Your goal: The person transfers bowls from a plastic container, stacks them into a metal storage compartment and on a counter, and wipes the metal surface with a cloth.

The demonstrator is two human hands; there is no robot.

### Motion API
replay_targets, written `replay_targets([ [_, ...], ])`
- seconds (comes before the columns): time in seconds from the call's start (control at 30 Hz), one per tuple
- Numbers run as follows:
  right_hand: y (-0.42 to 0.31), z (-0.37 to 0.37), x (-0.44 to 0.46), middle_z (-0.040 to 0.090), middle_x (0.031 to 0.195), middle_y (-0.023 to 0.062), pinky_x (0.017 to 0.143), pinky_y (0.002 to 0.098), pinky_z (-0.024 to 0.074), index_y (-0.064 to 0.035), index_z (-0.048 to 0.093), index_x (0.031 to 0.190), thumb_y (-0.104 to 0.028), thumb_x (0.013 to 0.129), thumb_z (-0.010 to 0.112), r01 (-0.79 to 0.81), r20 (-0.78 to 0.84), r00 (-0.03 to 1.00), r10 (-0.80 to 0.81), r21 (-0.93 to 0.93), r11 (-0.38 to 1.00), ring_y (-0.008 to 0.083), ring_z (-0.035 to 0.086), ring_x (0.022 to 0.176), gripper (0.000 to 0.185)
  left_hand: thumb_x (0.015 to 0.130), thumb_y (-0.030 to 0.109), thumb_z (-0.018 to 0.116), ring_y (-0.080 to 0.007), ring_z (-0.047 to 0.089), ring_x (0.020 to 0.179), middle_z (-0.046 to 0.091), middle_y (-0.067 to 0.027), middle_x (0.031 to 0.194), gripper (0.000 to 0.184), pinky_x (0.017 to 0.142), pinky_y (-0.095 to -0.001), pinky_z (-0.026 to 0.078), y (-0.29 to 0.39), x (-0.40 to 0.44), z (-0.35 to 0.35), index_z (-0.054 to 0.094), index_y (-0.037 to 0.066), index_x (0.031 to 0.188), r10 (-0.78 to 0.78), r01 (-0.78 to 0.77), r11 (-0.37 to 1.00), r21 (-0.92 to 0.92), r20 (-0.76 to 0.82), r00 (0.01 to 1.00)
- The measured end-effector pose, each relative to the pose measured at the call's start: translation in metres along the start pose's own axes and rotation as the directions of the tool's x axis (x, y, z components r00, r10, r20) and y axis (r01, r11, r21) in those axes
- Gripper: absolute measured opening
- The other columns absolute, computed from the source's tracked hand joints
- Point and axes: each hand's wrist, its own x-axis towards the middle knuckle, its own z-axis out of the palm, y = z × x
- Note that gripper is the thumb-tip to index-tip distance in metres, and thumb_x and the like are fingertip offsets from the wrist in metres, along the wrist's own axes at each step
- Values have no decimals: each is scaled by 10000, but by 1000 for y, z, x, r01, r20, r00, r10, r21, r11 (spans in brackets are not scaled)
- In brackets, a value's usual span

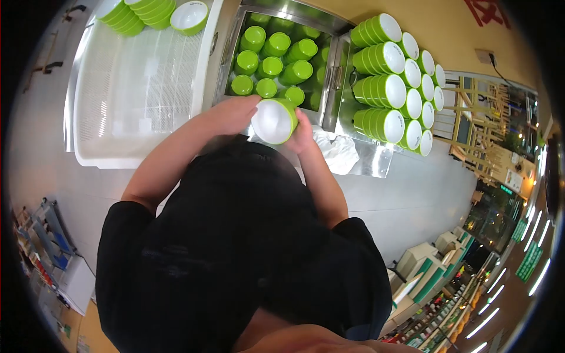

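Note:
A bowl (273,122), green outside and white inside, is held between my two hands with its open mouth turned toward me. My left hand (240,113) grips its left side, partly hidden behind the rim. On the other side, the fingers of my right hand (301,134) close around the green wall. Just beyond the hands, several upturned green bowls (271,66) stand in rows inside a metal basin (226,70). A crumpled white cloth (336,154) lies on the metal edge near my right hand.
To the left is a white perforated crate (141,112) with stacked green bowls (120,16) and a single bowl (189,17) at its far end. Several stacks of green-and-white bowls (388,91) lie sideways on the metal counter (376,160) at right. A wall socket (485,57) is beyond.

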Motion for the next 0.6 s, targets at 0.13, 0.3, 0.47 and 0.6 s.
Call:
replay_targets([
  [0.13,-41,-20,23,602,1449,116,1102,486,470,-92,498,1492,-507,1013,553,37,-195,980,-41,-24,999,299,583,1319,636,1021,257,549,-445,665,981,700,-233,1001,256,860,-548,521,-2,2,-3,654,27,1061,-77,57,972,227,78,994],
  [0.3,-94,-75,71,672,1282,89,796,383,583,-83,488,1494,-515,966,666,-107,-468,856,-219,-576,811,236,698,1039,705,961,193,577,-435,678,914,697,-213,902,175,808,-557,525,3,-6,-6,647,33,950,-53,24,972,235,117,992],
  [0.47,-97,-135,124,633,1268,272,1025,449,515,14,447,1488,-560,784,811,-370,-469,729,-498,-883,289,381,633,1223,979,893,112,570,-436,680,892,690,-217,886,112,795,-552,528,1,-7,-4,633,39,949,-7,-17,979,201,122,992],
  [0.6,-84,-107,141,428,1480,307,1100,503,472,-52,370,1528,-537,753,843,-565,-438,798,-414,-782,-262,425,510,1360,1029,890,93,570,-424,683,886,689,-204,884,91,796,-547,531,-1,-5,0,624,31,929,-10,-7,977,211,78,997],
])
